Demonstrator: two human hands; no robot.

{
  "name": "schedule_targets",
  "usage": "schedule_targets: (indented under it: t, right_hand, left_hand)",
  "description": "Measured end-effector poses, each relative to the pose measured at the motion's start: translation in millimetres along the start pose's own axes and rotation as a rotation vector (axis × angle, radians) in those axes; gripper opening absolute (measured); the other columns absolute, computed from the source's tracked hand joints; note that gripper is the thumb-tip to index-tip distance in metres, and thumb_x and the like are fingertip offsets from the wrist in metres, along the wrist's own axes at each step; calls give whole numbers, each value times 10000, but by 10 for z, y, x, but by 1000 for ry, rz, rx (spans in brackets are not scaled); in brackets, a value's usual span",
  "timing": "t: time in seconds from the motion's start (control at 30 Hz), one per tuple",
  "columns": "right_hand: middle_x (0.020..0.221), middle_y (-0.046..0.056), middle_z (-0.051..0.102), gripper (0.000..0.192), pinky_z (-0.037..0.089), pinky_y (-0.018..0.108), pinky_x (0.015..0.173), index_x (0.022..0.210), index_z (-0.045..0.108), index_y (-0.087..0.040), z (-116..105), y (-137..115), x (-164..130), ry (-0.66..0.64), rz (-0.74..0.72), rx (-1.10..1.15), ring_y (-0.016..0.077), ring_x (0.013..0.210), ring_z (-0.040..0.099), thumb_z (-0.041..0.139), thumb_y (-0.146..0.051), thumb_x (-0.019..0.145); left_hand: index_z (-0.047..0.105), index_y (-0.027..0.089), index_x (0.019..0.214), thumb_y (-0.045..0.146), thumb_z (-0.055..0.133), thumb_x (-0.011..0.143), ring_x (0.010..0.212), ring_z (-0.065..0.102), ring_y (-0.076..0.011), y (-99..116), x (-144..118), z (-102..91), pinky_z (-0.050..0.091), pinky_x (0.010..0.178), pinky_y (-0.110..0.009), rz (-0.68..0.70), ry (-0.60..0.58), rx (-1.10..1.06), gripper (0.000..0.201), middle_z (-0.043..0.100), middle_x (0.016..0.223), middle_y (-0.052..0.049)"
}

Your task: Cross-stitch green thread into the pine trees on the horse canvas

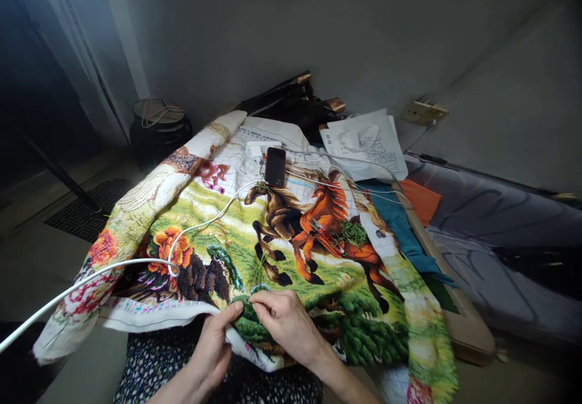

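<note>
A big cross-stitch cloth [254,234] lies spread over the person's lap and a low table [459,313], horses and green pasture worked across it. Both hands are at its near edge. The left hand [213,346] comes up from under the hem, its thumb on top and its fingers [231,314] closed on the fold of cloth. The right hand [286,319] rests on the green stitching just beside it, its fingers [260,301] pinched narrow on a spot of the fabric; if there is a needle or thread between them, it is too small for me to make out.

The cloth looks soft and limp, draping and wrinkling wherever it hangs free, though the densely stitched parts seem thicker and a bit stiffer. It should be light to lift at an edge but awkward as a whole, so I judge the hem close to the working spot is the sensible place to hold it, as the left hand does.

A white cable [136,264] trails across the cloth from the left up toward a phone [275,166] and a charger [257,148] at the far end. Scissors [325,234] and a tangle of green thread [353,233] lie on the horses. A printed bag [368,143] sits beyond, near a wall socket [425,111].
</note>
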State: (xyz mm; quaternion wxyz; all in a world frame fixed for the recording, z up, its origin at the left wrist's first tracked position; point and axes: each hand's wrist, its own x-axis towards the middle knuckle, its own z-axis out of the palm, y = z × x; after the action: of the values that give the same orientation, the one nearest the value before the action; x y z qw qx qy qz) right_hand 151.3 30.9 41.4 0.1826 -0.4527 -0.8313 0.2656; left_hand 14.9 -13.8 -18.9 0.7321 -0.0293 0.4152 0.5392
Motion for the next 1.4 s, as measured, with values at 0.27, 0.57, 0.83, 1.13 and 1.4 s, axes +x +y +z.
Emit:
schedule_targets:
  t: [0.27, 0.57, 0.83, 1.13, 1.4]
  right_hand:
    - [681, -6, 717, 244, 371, 245, 578, 815, 725, -232, 22, -4, -8, 4, -6, -72, 151, 587, 632, 532, -86, 844]
    - [707, 0, 732, 224, 376, 242, 588, 835, 720, -227, 69, 9, -28, 7, 13, -107, 159, 620, 668, 540, -94, 855]
    - [728, 14, 732, 234, 394, 222, 603, 825, 713, -218, 141, 46, -47, 29, -37, -115, 149, 641, 664, 535, -68, 847]
    - [744, 22, 670, 208, 406, 223, 604, 835, 730, -210, 116, 14, -34, 67, 44, -47, 150, 669, 626, 582, -65, 845]
    - [709, 13, 581, 211, 410, 228, 598, 855, 756, -210, 129, 27, -54, 101, 82, 62, 146, 668, 575, 587, -84, 861]
  left_hand:
    - [753, 121, 767, 228, 801, 598, 878, 692, -275, 8, -5, 7, 493, 881, -379, -8, -2, 8, 206, 766, 758, -77]
    - [755, 115, 775, 228, 811, 592, 852, 698, -267, 4, -4, 15, 504, 858, -365, -3, 15, -1, 223, 765, 740, -75]
    - [749, 105, 755, 243, 825, 573, 786, 696, -257, 32, -20, 52, 520, 784, -354, 17, 50, 31, 241, 760, 727, -77]
    - [738, 115, 711, 243, 815, 575, 702, 659, -198, 16, 9, 40, 505, 737, -312, 28, 46, 27, 202, 746, 710, -58]
    - [724, 113, 631, 229, 809, 548, 589, 591, -144, 29, 24, 54, 459, 612, -255, 1, 29, 14, 166, 703, 615, -30]
